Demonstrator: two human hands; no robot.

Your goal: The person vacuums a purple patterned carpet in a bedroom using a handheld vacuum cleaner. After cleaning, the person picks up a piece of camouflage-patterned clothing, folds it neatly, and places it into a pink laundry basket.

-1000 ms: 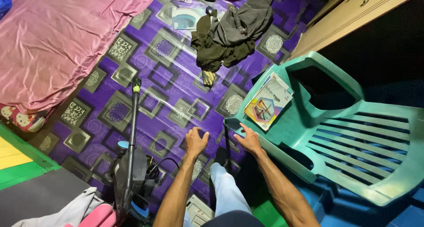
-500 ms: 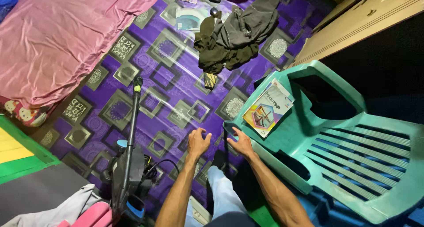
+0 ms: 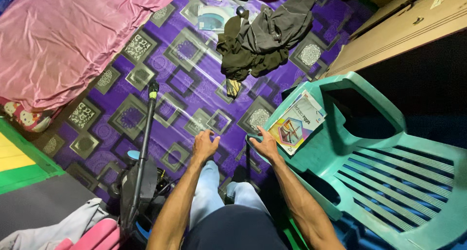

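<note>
Two hands: right hand (image 3: 266, 144) grips seat edge of teal chair (image 3: 369, 182) bearing booklet (image 3: 296, 123); left hand (image 3: 205, 145) open, fingers curled, empty.

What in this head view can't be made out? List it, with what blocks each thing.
- Right hand: whether it grips the green chair edge; its fingers are hidden behind the hand.
- Book: small cover details are too fine.
- Black stand: its base is lost in dark clutter.
- Left hand: its palm faces away.
</note>
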